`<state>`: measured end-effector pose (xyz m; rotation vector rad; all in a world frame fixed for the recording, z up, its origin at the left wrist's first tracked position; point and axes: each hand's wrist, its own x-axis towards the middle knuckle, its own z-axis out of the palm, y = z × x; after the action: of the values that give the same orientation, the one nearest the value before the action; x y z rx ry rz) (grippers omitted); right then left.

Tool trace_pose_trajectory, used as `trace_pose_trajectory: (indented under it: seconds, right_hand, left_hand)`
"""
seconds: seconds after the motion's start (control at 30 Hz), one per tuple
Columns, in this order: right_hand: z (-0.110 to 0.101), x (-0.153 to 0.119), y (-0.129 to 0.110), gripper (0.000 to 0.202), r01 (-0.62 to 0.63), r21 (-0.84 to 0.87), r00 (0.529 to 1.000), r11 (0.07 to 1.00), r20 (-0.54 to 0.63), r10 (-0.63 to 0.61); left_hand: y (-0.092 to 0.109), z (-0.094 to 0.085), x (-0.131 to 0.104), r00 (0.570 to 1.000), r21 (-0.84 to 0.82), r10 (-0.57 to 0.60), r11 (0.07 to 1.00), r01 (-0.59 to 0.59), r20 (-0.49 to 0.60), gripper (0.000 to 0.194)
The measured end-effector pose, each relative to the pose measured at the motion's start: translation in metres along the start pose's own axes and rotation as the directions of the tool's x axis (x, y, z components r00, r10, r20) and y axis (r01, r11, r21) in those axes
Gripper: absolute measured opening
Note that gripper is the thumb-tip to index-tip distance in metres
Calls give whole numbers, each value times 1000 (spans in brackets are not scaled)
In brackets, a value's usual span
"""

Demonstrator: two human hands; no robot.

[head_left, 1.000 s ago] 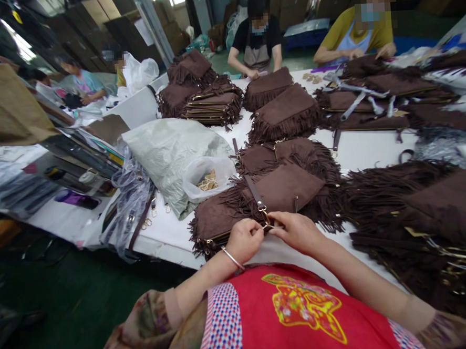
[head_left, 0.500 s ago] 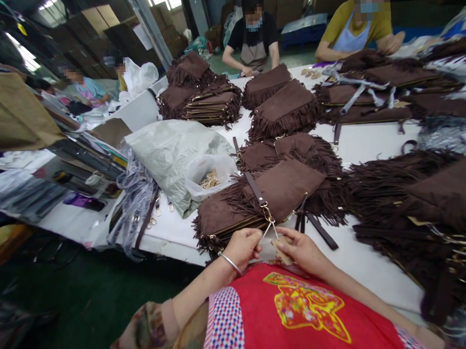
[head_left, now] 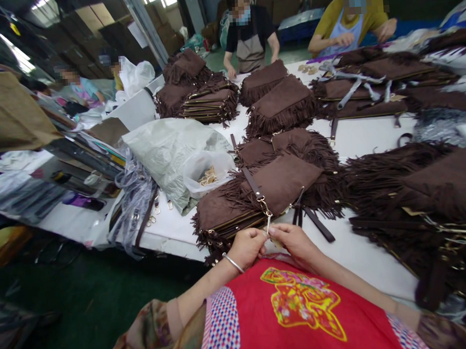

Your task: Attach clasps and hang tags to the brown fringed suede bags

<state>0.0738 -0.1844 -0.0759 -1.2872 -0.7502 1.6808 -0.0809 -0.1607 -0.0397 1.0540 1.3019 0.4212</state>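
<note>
My left hand (head_left: pixel 250 247) and my right hand (head_left: pixel 294 242) meet close together at the table's near edge, fingers pinched on a white string (head_left: pixel 268 222). The string runs up to the gold clasp (head_left: pixel 265 208) on the dark strap (head_left: pixel 252 184) of a brown fringed bag (head_left: pixel 284 179). A small tan tag (head_left: pixel 275 242) shows partly beneath my right fingers; the rest of it is hidden. Under and beside this bag lie other brown bags (head_left: pixel 223 209) with gold zips.
A clear plastic bag (head_left: pixel 192 179) holding tan tags with strings stands left of the bags, beside a grey plastic sack (head_left: pixel 163 142). Fringed bags are heaped at right (head_left: pixel 435 199) and farther back (head_left: pixel 282 105). Two masked co-workers stand across the white table (head_left: pixel 368 132).
My hands have come together, and the two spread strands of string are now drawn into one line. The tag is more covered by my right hand.
</note>
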Motion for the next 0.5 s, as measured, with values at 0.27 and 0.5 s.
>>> trace_pose_trajectory:
  seconds: [0.27,0.5]
  right_hand:
    - [5,1,-7,32,-51,9,998,999,-43,51]
    - [-2,0,-10,27,-12,-156,993,988,-115,-6]
  left_hand:
    - [2,2,-3,991,61,73,996,-66,-113,26]
    - [9,-2,-3,994,-405,104,909,-101,-15,32]
